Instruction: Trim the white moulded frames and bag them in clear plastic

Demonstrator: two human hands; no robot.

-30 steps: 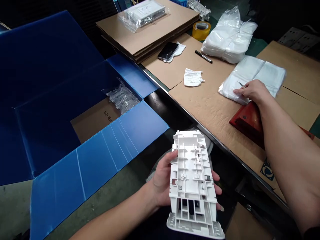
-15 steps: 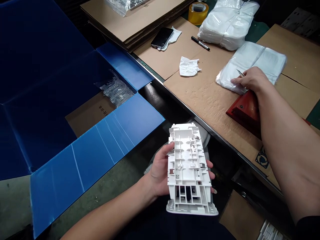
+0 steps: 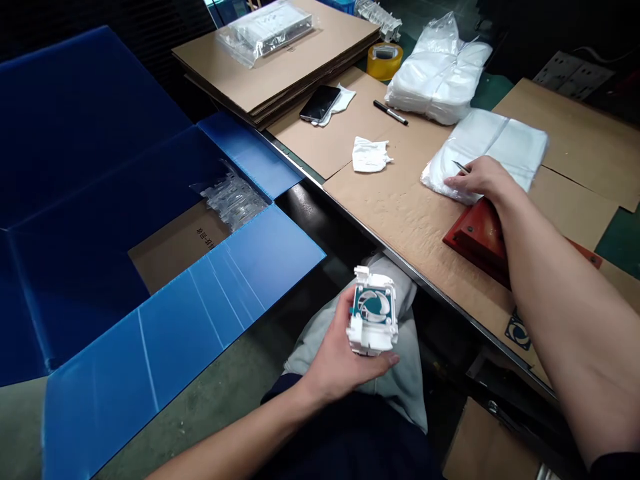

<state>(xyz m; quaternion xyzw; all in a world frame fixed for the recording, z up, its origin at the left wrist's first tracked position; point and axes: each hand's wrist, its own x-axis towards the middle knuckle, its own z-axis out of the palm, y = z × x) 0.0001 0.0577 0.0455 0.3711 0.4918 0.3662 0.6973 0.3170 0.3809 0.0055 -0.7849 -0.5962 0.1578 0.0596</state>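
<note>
My left hand (image 3: 340, 357) grips a white moulded plastic part (image 3: 373, 319) over my lap, tipped end-on so its short face with a teal round opening points at me. My right hand (image 3: 477, 179) rests with bent fingers on a stack of white plastic bags (image 3: 505, 143) on the cardboard-covered table (image 3: 400, 207). A thin metal tool, probably tweezers (image 3: 460, 167), sticks out between its fingers. A red block (image 3: 475, 237) lies just under my right wrist.
A large blue corrugated plastic box (image 3: 100, 200) stands open at left, with a bag of clear parts (image 3: 233, 197) and a cardboard sheet inside. On the table lie a phone (image 3: 320, 103), a black marker (image 3: 390, 112), a crumpled white cloth (image 3: 369, 155), a tape roll (image 3: 384, 59) and more bag stacks (image 3: 437, 73).
My left hand has turned the white part from lying lengthwise with its ribbed side up to standing end-on. My right hand stays on the bags.
</note>
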